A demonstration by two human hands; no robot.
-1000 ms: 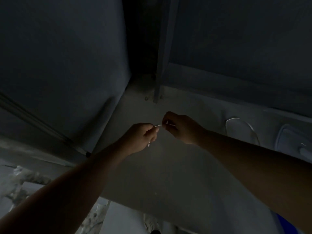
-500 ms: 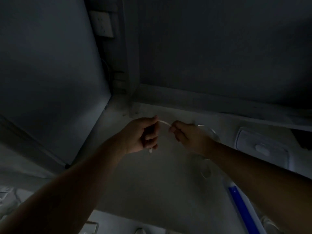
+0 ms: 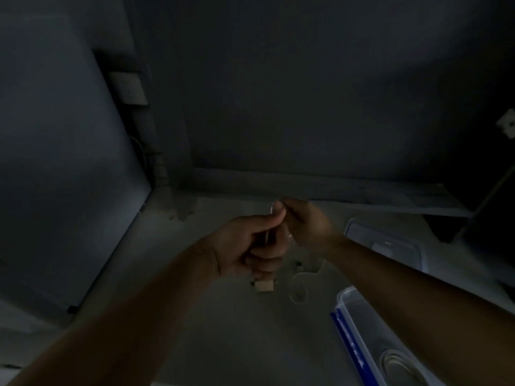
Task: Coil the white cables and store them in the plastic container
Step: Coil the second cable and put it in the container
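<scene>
Dim light. Left hand (image 3: 250,246) is closed in a fist around a thin white cable (image 3: 301,277), whose slack loops down onto the pale surface (image 3: 223,330) below. Right hand (image 3: 303,224), touching the left, has its fingers (image 3: 278,206) pinched on the same cable. Plastic container (image 3: 362,324) sits lower right, lid off, a coiled cable (image 3: 395,363) inside. Container lid (image 3: 390,246) lies beyond the right forearm.

Both forearms bare — no sleeves, left hand (image 3: 250,246) ringless.

White cable (image 3: 302,277) on grey floor (image 3: 223,330) — clear container (image 3: 370,319), blue edge.
</scene>
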